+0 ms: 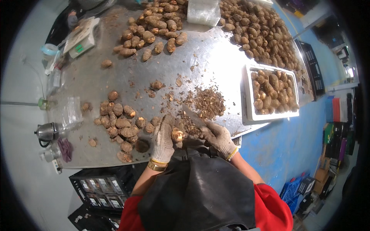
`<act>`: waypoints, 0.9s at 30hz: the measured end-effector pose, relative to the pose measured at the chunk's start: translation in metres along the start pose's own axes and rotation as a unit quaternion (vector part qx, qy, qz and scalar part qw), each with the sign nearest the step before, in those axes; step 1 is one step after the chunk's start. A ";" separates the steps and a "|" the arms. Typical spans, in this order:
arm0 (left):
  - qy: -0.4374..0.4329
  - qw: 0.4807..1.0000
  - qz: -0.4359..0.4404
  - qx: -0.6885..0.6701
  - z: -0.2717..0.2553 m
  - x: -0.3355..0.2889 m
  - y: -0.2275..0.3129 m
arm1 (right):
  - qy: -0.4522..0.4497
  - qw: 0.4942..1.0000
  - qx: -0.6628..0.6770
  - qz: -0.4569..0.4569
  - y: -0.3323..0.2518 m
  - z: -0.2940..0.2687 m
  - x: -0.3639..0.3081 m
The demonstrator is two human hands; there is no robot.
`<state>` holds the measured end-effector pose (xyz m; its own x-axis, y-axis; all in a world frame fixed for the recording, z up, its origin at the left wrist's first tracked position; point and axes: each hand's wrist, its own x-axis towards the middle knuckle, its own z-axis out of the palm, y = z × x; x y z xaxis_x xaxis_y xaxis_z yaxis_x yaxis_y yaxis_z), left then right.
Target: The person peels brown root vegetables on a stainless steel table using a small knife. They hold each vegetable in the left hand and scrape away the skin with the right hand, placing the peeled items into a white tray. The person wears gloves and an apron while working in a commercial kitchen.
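My left hand (163, 141), in a dirty knit glove, is closed round a brown taro (177, 135) whose pale cut end faces up. The gloved right hand (218, 139) grips a knife (194, 116); its blade points up and left, apart from the taro's cut face, and the handle is hidden in my fingers. Brown peel scraps (210, 103) lie heaped on the metal table (154, 75) just beyond both hands. Left of my left hand is a loose pile of taros (122, 124). A single taro (156, 85) sits farther off among scattered scraps.
A white foam box (250, 94) full of taros stands at the table's right edge. Behind it spreads a big heap of taros (266, 34). More taros (154, 27) and clear plastic trays (202, 13) lie at the far side. A kettle (47, 133) and purple cloth (65, 149) are left.
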<state>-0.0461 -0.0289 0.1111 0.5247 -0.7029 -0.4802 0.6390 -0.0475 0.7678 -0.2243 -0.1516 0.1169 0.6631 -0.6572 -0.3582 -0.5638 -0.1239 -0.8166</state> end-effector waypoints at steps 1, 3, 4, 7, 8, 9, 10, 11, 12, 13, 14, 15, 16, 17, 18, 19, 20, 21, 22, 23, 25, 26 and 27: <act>0.009 0.998 -0.015 0.060 -0.020 0.005 -0.016 | 0.007 0.999 0.051 -0.006 -0.003 0.001 -0.006; 0.026 0.997 -0.066 0.035 -0.013 0.006 -0.007 | 0.001 0.994 0.108 -0.028 -0.019 -0.004 -0.011; 0.032 0.993 -0.104 -0.045 0.001 0.003 0.007 | 0.020 0.991 0.115 -0.059 -0.029 -0.003 -0.013; 0.016 0.999 -0.041 0.012 -0.010 0.015 -0.019 | 0.050 0.972 0.213 -0.090 -0.040 0.012 -0.013; -0.018 0.999 -0.014 0.027 -0.018 0.018 -0.030 | 0.061 0.982 0.142 -0.112 -0.044 0.012 -0.013; -0.047 0.998 0.017 0.040 -0.028 0.019 -0.040 | 0.067 0.986 0.071 -0.135 -0.059 0.007 -0.013; -0.078 0.995 0.046 0.051 -0.037 0.021 -0.050 | 0.077 0.985 -0.002 -0.155 -0.067 0.005 -0.012; -0.128 0.986 0.082 0.072 -0.046 0.021 -0.058 | 0.096 0.985 -0.003 -0.146 -0.070 0.009 -0.009; -0.174 0.973 0.120 0.094 -0.056 0.024 -0.070 | 0.078 0.986 0.025 -0.143 -0.066 0.011 -0.007; -0.120 0.957 0.135 0.229 -0.058 0.027 -0.078 | 0.060 0.987 0.053 -0.139 -0.059 0.014 -0.004; -0.067 0.921 0.137 0.359 -0.060 0.029 -0.087 | 0.043 0.987 0.080 -0.135 -0.056 0.017 -0.002; -0.069 0.957 0.118 0.256 -0.038 0.019 -0.070 | 0.060 0.984 0.079 -0.145 -0.053 0.018 0.000; -0.047 0.975 0.090 0.199 -0.035 0.017 -0.065 | 0.052 0.990 0.045 -0.127 -0.047 0.019 0.002; -0.022 0.988 0.064 0.139 -0.032 0.016 -0.060 | 0.044 0.993 0.011 -0.108 -0.036 0.020 0.005; 0.005 0.996 0.040 0.076 -0.028 0.015 -0.055 | 0.037 0.995 -0.023 -0.086 -0.025 0.022 0.007; 0.029 0.997 -0.037 -0.059 -0.005 0.006 -0.027 | 0.053 0.996 -0.028 -0.068 -0.014 0.026 0.008; 0.054 0.974 -0.106 -0.195 0.008 0.004 -0.011 | 0.074 0.994 0.016 -0.076 -0.005 0.029 0.010; -0.010 0.958 -0.162 -0.235 -0.001 0.009 -0.007 | 0.093 0.991 0.060 -0.079 0.000 0.032 0.010; 0.019 0.958 -0.160 -0.236 -0.006 0.014 -0.013 | 0.113 0.984 0.106 -0.084 -0.008 0.032 0.011; 0.048 0.958 -0.159 -0.236 -0.012 0.020 -0.021 | 0.068 0.988 0.129 -0.055 -0.019 0.019 0.004; 0.113 0.957 -0.185 -0.195 -0.011 0.032 -0.028 | 0.059 0.983 0.151 -0.081 -0.019 0.020 0.010; 0.090 0.985 -0.096 -0.109 -0.027 0.043 -0.054 | 0.054 0.981 0.161 -0.094 -0.019 0.021 0.012; 0.069 0.997 -0.003 -0.023 -0.057 0.059 -0.096 | 0.041 0.988 0.127 -0.080 -0.029 0.017 0.011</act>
<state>-0.0445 -0.0260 -0.0151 0.5917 -0.5977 -0.5410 0.6661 -0.0157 0.7457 -0.1926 -0.1423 0.1287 0.6852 -0.7043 -0.1857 -0.3065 -0.0476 -0.9507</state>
